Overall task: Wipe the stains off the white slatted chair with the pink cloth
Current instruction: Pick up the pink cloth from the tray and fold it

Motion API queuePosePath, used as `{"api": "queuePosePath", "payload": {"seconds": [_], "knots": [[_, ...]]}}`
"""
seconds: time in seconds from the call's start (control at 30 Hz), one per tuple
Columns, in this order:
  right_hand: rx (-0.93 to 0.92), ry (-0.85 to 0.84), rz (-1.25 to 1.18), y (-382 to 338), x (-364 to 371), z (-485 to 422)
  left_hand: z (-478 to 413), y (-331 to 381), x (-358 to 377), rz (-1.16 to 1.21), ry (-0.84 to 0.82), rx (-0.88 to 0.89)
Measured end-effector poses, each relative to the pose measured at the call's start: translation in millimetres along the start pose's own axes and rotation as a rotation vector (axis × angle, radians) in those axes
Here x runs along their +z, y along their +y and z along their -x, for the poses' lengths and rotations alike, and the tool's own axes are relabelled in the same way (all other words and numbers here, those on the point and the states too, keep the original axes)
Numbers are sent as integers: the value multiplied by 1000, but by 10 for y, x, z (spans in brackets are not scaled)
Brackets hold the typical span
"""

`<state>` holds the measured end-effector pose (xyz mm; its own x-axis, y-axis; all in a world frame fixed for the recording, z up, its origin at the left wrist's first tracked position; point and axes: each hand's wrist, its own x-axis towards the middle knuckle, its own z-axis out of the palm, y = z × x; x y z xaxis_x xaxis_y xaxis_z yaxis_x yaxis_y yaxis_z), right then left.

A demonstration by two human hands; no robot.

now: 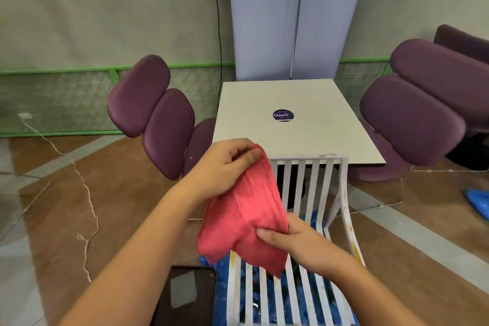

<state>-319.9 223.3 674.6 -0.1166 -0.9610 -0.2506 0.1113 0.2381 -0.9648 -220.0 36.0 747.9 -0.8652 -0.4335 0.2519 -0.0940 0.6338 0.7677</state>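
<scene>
Supervisor: Cloth first. Where do you see it?

Operator: I see the pink cloth (246, 209) at centre frame, held up between both hands, hanging over the white slatted chair (312, 180). I can't tell whether its lower edge touches the seat slats.

Supervisor: Grip on each side?

Operator: On my feed the left hand (225, 164) pinches the cloth's top corner at 12 o'clock, thumb and curled fingers closed round it. The right hand (299, 241) pinches the fabric at about 4 o'clock, thumb on the front, fingers tucked behind.

Supervisor: And the chair?

Operator: It runs from centre down to 6 o'clock, its top rail just beside the near edge of the white surface (304, 98). I make out yellowish stains (354, 245) on the side rail at 4 o'clock, and another on the left rail just below the cloth. Blue sheet (264, 296) shows under the slats. A dark phone (185, 296) sits at 7 o'clock beside the chair, and purple chairs (156, 114) stand at 10 and 2 o'clock.
</scene>
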Motion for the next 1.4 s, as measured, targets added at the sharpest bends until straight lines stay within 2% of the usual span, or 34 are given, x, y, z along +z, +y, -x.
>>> {"api": "queuePosePath", "payload": {"seconds": [0.1, 0.2, 0.3, 0.37, 0.43, 0.63, 0.8, 0.97, 1.07, 1.13, 1.2, 1.3, 1.4], "knots": [[43, 42, -252, 144, 109, -146, 71, -819, 101, -64, 120, -262], [149, 202, -455, 321, 182, -279, 524, -1474, 470, 82, 152, -699], [252, 293, -591, 500, 189, -342, 1133, -1682, 867, 568, 46, -1139], [305, 295, -623, 592, 192, -354, 1421, -1646, 1035, 801, -126, -1288], [347, 288, -583, 656, 193, -370, 1510, -1593, 1103, 864, -246, -1288], [390, 290, -529, 786, 170, -465, 1339, -1578, 984, 812, -227, -1187], [392, 328, -510, 825, 137, -452, 1167, -1543, 888, 600, -195, -918], [295, 275, -653, 753, 62, -374, 1126, -1361, 956, 740, 115, -666], [204, 181, -867, 632, -73, -245, 1033, -1169, 943, 931, 257, -639], [136, 129, -1036, 589, -148, -175, 913, -985, 940, 1071, 272, -676], [160, 203, -1044, 598, -130, -181, 802, -787, 996, 1091, 230, -691], [260, 512, -1036, 756, 41, -396, 701, -586, 1191, 981, 168, -708], [270, 591, -1239, 789, 62, -546, 672, -569, 1433, 920, 230, -808]]}}
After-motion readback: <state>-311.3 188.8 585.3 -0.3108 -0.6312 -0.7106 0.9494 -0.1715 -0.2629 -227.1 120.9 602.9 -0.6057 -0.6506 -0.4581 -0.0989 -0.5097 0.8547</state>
